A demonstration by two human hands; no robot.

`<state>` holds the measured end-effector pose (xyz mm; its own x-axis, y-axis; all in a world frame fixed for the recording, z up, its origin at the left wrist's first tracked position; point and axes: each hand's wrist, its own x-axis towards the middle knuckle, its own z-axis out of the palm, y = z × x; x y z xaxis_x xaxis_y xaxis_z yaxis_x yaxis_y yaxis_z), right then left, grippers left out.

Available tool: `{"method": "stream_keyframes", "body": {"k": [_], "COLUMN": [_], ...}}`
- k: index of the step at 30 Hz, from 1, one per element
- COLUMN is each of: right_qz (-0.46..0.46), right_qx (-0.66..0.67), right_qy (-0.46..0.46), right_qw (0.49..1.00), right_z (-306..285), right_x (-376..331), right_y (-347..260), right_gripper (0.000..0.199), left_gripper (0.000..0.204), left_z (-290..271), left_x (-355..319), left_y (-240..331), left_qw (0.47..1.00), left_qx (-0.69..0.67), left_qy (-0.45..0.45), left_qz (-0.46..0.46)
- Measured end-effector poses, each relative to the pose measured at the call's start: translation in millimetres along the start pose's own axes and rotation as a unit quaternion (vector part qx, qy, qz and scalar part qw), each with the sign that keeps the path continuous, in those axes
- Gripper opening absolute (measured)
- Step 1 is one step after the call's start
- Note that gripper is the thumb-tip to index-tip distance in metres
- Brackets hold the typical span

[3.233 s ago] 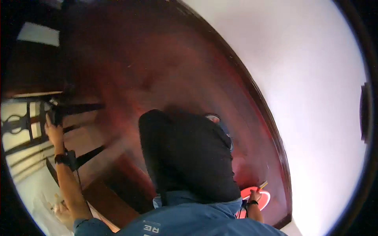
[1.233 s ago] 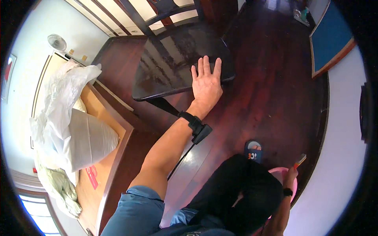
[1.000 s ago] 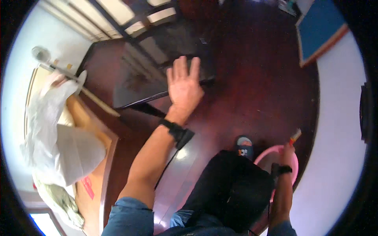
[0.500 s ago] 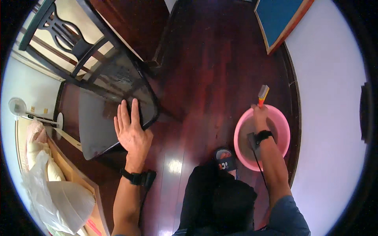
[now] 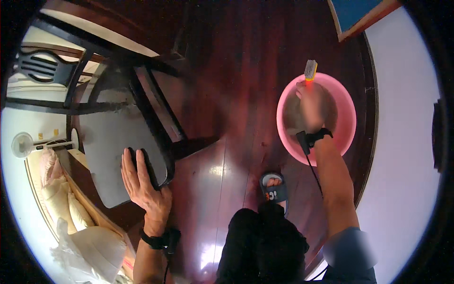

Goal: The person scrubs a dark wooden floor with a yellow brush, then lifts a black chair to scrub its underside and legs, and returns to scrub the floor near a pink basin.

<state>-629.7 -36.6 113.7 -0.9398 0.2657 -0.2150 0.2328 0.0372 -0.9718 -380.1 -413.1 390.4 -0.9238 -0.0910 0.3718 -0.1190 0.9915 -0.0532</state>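
Note:
A black wooden chair (image 5: 111, 151) with a slatted back stands at my left, tilted, its seat smooth and dark grey. My left hand (image 5: 146, 191) lies on the seat's near corner, fingers stretched out flat. To the right, a pink plastic basin (image 5: 347, 118) on the floor holds murky grey-brown water. Above that basin, my right hand (image 5: 312, 106), partly blurred, is wrapped round the orange-red handle of a scrubbing brush (image 5: 310, 70). The brush's pale bristles point up and away, past the basin's far rim. Both wrists wear black bands with cables.
Dark red wooden floor (image 5: 236, 156) runs between chair and basin. A white wall (image 5: 402, 142) stands close on the right, with a wood-framed blue board (image 5: 354, 16) ahead. Bedding and a plastic bag (image 5: 94, 251) lie at lower left. My sandaled foot (image 5: 274, 187) is near the basin.
The chair has turned and tipped, bringing a leg into view, with my left hand still on its seat corner. The view has shifted; my right hand keeps hold of the brush over the basin.

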Motion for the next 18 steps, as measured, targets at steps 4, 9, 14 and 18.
{"method": "stream_keyframes", "body": {"k": [4, 9, 14, 18], "right_qz": [0.003, 0.085, 0.255, 0.231], "right_qx": [-0.123, 0.002, -0.031, -0.152], "right_qy": [-0.02, -0.02, 0.015, -0.029], "right_qw": [0.992, 0.996, 0.966, 0.96], "right_z": [-7, -29, -75, -145], "right_x": [-65, -163, -241, -293], "right_y": [1, 8, -29, -46], "right_gripper": [0.047, 0.041, 0.042, 0.04], "left_gripper": [0.068, 0.077, 0.092, 0.102], "left_z": [-10, -31, -51, -53], "left_x": [2, 3, 19, 38], "left_y": [1, -7, -6, 3], "left_qw": [1.0, 0.994, 0.977, 0.951], "left_qx": [-0.002, -0.004, -0.029, -0.012], "left_qy": [-0.021, -0.111, -0.209, -0.31], "left_qz": [-0.001, -0.026, -0.023, -0.019]}}
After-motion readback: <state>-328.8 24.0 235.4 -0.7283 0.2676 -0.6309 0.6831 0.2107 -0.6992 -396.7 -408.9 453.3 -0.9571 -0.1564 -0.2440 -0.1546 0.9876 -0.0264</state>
